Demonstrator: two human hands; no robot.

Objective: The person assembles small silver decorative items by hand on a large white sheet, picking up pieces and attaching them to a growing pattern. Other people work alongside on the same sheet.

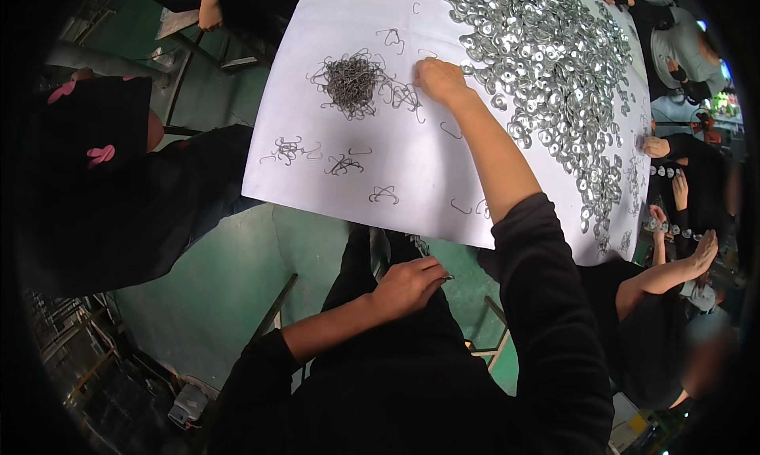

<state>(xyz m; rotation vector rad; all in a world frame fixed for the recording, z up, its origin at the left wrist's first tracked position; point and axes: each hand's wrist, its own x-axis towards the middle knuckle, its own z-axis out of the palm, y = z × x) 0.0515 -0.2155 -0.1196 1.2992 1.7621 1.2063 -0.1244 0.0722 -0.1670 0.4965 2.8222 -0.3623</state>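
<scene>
My right hand (439,80) reaches over the white table (301,190), its fingertips pinched together and pointing down at the surface. Whatever may be between them is hidden. To its left lies a tangled pile of bent wire hooks (351,84), with a looser cluster of hooks (402,95) trailing toward the hand. Past its knuckles spreads a large heap of shiny round metal discs (546,67). Low over my lap, my left hand (406,287) is closed; a small metal piece (448,277) sticks out by its fingertips. More metal bits (418,245) show just beyond that hand, partly hidden.
Small groups of wire hooks (287,149) lie scattered near the table's front edge. A person in dark clothes (119,194) sits close on the left. Along the right side, other people work, one hand (655,147) at the table edge. The floor (190,273) is green.
</scene>
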